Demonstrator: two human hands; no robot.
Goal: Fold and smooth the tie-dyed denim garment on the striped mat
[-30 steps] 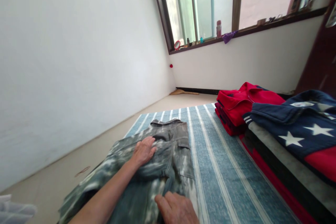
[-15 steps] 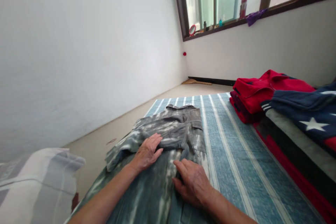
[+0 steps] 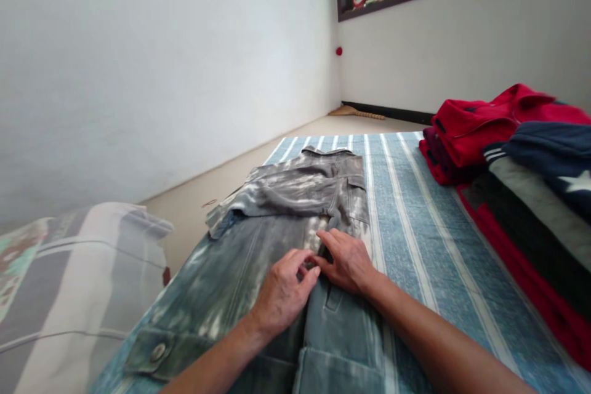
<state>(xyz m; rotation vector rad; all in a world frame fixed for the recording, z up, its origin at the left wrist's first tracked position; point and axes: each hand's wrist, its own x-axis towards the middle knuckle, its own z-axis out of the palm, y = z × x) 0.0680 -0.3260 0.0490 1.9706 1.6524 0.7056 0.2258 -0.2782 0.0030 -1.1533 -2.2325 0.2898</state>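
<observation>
L hand: L hand [image 3: 282,297] at btm ctr, fingers [image 3: 305,271] on denim jkt [image 3: 295,194] front.
R hand: R hand [image 3: 347,262] just right of it, fingertips near L's, by dark fold at front opening.
Grip: hands close together, fingers slightly curled on cloth; can't tell if pinching or just resting.
Jkt place: on striped mat [image 3: 415,246], ctr of frame, running off btm edge.
Axis: long axis approx up-down in frame, collar [image 3: 329,151] at far end, hem toward person. Upper sleeve folded across, cuff pointing left; lower sleeve out btm left, button tab [image 3: 157,352] showing.
Why: mat gives flat base, fold stays spread; fingers sit right at front edge.
Around: red jkt stack [image 3: 480,132] and navy star top [image 3: 549,148] on right; striped bundle [image 3: 87,295] at left; broom [image 3: 357,112] far back.
</observation>
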